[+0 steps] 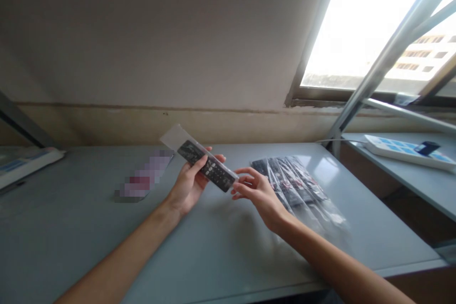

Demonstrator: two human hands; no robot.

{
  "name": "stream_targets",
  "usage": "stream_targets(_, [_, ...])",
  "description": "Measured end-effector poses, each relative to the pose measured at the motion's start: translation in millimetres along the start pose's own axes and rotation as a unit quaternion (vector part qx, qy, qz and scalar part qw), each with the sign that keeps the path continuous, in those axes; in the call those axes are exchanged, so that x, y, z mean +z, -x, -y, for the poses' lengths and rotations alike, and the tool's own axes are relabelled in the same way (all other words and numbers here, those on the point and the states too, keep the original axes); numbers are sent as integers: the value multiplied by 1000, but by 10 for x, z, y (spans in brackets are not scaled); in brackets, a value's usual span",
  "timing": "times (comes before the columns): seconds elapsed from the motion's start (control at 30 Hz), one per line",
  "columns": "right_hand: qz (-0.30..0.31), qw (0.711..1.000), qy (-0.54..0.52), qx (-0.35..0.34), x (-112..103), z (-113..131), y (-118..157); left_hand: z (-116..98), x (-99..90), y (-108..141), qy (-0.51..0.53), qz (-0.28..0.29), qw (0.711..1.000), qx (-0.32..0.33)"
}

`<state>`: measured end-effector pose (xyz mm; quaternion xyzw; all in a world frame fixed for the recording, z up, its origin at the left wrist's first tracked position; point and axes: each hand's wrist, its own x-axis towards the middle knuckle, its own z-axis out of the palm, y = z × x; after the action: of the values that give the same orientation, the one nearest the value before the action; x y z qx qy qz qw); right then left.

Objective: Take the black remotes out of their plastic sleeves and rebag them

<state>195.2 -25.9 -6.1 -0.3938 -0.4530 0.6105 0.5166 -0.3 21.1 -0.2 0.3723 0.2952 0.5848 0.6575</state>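
A black remote control (pixel 214 172) with several pale buttons is inside a clear plastic sleeve (pixel 177 136), whose unfilled end sticks out past its upper left. My left hand (pixel 188 185) is closed around the remote's middle, thumb on the button face and fingers behind. At the lower right end, my right hand (pixel 261 194) has its curled thumb and fingers at the corner of the remote and sleeve, seemingly pinching it. Both hands hold it tilted above the grey table (pixel 199 256). Beyond the right hand lie several dark wrapped items (pixel 302 183) in clear plastic.
A blurred purple-and-red packet (pixel 147 175) lies left of my left hand. White power strips rest at the far left (pixel 32 166) and on the right-hand surface (pixel 402 152). A metal frame post (pixel 370 76) rises at the right before the window. A wall stands behind the table.
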Motion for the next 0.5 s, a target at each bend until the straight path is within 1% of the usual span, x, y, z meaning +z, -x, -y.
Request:
stream_targets(0.1, [-1,1000,-23,11,-3,-7,-10,28,2,8,-11,-28,999,20])
stream_targets(0.23, [-26,999,-30,21,-5,-42,-22,49,27,33,-24,-36,998,43])
stream_targets(0.33, [-48,997,-45,32,3,-74,-22,78,54,53,-26,-37,998,39])
stream_targets(0.43, [-44,996,-57,45,11,-85,-17,113,78,68,-23,-42,998,30])
stream_targets(0.5, [-51,996,-57,45,10,-79,-16,123,81,67,-18,-52,998,38])
